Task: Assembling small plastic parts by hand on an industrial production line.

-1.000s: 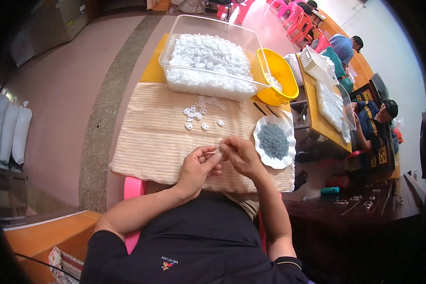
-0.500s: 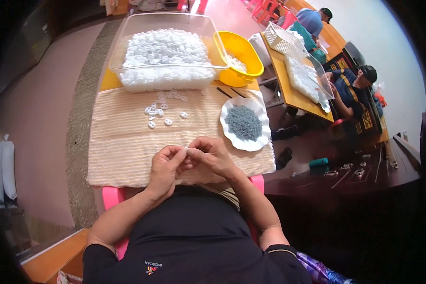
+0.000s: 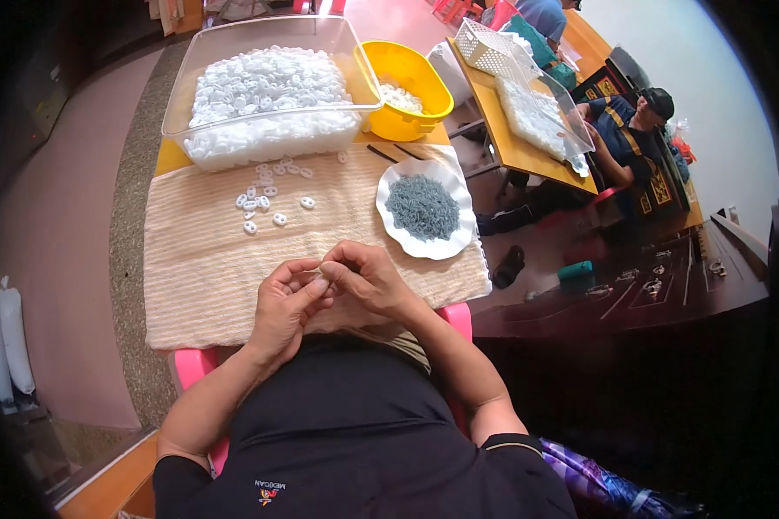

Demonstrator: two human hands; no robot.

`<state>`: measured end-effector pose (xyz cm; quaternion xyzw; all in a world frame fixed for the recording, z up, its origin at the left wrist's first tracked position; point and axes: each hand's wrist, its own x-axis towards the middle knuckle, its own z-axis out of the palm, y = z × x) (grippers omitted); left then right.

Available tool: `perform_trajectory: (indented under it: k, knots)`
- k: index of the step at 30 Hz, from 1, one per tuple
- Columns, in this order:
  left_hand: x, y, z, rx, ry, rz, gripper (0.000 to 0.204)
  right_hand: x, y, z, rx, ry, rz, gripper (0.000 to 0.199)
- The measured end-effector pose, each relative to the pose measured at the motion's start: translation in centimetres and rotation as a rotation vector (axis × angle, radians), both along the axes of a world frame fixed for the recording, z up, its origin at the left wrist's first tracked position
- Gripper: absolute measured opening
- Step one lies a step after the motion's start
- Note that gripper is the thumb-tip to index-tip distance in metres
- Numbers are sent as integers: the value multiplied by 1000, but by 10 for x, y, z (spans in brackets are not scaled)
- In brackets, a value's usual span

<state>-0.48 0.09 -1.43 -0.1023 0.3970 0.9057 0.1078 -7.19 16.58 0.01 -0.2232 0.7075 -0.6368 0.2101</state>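
My left hand (image 3: 283, 304) and my right hand (image 3: 365, 278) meet fingertip to fingertip over the near part of a striped cloth (image 3: 199, 285). Both are closed in a pinch around something small and pale, mostly covered by the fingers. Beyond them lie several loose white plastic pieces, each oval with two holes, one of them (image 3: 280, 220) close to my left hand. To the right, a white wavy-rimmed plate (image 3: 395, 238) carries a heap of small grey-green pieces (image 3: 422, 208).
A clear plastic tub (image 3: 273, 123) full of white pieces stands at the back, beside a yellow basin (image 3: 439, 91) with pale pieces. Two dark thin sticks (image 3: 383, 154) lie before the basin. At right, a person (image 3: 636, 130) sits by another table (image 3: 485, 112).
The whole view has shifted, so the table appears further left and up. My hands stay pinched together, with their fingers slightly rearranged around the small piece.
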Motion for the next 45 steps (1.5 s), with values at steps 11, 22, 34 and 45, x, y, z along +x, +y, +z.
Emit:
perform_trajectory:
  k: [11, 22, 34, 45]
  knots:
    - [1, -2, -1, -61, -38, -54, 9, 6, 83, 27, 622, 817, -427, 17]
    - [1, -1, -3, -58, -36, -61, 10, -2, 108, 32, 1024, 820, -321, 29]
    - [2, 0, -4, -42, -36, -46, 13, 1, 109, 26, 986, 883, -277, 16]
    - [1, 0, -4, -46, -33, -52, 12, 2, 105, 25, 923, 871, -304, 22]
